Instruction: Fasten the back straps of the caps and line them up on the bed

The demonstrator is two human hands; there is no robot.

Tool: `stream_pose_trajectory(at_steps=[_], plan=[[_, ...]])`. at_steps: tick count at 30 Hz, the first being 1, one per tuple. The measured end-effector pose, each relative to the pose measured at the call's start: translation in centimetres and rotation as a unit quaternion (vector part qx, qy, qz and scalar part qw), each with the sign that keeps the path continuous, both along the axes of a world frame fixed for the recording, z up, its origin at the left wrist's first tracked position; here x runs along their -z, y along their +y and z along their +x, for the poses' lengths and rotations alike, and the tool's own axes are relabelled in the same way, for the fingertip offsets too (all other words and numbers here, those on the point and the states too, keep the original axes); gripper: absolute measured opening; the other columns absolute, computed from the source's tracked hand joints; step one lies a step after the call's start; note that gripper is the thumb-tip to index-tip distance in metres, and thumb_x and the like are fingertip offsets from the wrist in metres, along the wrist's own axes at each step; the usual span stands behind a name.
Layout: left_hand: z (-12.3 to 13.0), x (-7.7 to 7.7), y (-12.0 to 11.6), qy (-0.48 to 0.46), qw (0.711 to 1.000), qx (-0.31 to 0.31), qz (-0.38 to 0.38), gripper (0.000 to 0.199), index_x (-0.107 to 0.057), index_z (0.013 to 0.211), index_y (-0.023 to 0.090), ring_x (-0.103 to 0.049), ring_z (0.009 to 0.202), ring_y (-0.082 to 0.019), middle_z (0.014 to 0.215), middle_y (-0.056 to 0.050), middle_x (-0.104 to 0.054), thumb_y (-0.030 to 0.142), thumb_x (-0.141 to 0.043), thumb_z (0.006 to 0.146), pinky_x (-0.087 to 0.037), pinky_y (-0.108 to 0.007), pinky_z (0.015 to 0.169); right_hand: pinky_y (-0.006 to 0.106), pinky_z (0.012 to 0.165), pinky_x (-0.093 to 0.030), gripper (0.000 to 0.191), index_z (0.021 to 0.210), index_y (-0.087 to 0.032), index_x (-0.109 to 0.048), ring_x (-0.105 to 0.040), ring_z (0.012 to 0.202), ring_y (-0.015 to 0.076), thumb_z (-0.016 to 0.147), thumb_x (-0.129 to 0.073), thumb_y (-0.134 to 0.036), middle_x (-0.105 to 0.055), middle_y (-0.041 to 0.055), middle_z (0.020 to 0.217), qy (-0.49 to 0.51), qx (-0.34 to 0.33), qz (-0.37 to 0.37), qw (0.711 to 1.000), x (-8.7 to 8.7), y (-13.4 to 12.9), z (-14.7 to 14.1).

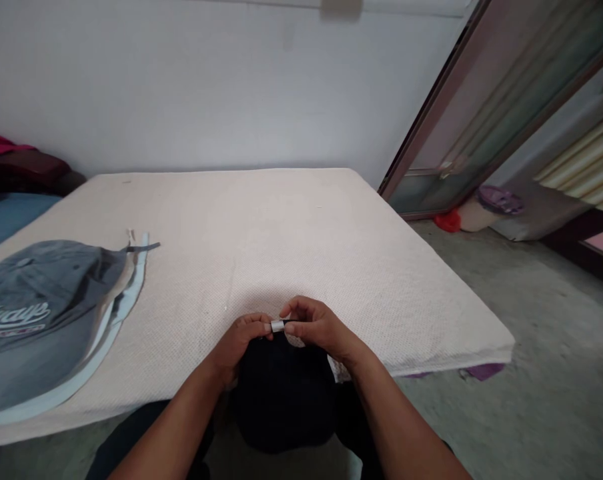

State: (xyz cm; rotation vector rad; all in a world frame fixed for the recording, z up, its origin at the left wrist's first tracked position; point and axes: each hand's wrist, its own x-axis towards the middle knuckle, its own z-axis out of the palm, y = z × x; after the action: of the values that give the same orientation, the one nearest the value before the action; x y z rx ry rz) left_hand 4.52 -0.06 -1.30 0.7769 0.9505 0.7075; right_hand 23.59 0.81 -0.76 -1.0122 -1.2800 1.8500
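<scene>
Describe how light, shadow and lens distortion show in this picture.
Head view: soft, dim light, with a faint shadow on the pale cover just beyond the left hand and right hand; head view: the black cap loses detail to darkness; head view: the steeply slanting door frame suggests wide-angle distortion.

I see a silvery, metal-looking buckle with a slight shine against the matt black cloth of the cap. The grey caps look like soft, matt cloth. From here, the cream cover reads as dimpled fabric, the wall smooth, the floor matt, concrete-like.
</scene>
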Motion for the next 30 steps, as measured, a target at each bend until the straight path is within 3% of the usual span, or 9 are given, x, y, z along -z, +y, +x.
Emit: stream_pose_trajectory(at_steps=[4,15,30], plan=[[-0.07,0.01,-0.09,-0.016,1.0,-0.009,-0.019,0.015,-0.057,0.057,0.015,-0.041,0.046,-0.007,0.052,0.003,-0.051,0.02,-0.063,0.07,-0.03,-0.02,0.048,0.021,0.055,-0.035,0.026,0.093,-0.019,-0.06,-0.045,0.06,0.0076,0.071,-0.072,-0.028,-0.055,-0.0028,0.075,-0.031,-0.032,0.049,0.998,-0.29,-0.24,-0.38],[-0.31,-0.04,-0.25,-0.044,0.999,0.005,-0.026,0.012,-0.064,0.06,0.013,-0.046,0.049,-0.007,0.057,0.001,-0.055,0.02,-0.07,0.068,-0.032,-0.02,0.05,0.023,0.062,-0.039,0.016,0.088,-0.017,-0.064,-0.05,0.069,0.0113,0.074,-0.069,-0.024,-0.059,0.0005,0.079,-0.116,-0.028,0.103,0.987,-0.23,-0.02,-0.32],[-0.38,-0.36,-0.22,-0.054,0.998,0.025,-0.024,0.012,-0.063,0.063,0.014,-0.05,0.055,-0.008,0.065,0.0,-0.059,0.019,-0.074,0.066,-0.035,-0.021,0.054,0.022,0.057,-0.037,0.016,0.084,-0.017,-0.062,-0.047,0.065,0.0101,0.072,-0.07,-0.023,-0.057,-0.0008,0.074,-0.096,-0.033,0.077,0.992,-0.19,0.24,0.26]])
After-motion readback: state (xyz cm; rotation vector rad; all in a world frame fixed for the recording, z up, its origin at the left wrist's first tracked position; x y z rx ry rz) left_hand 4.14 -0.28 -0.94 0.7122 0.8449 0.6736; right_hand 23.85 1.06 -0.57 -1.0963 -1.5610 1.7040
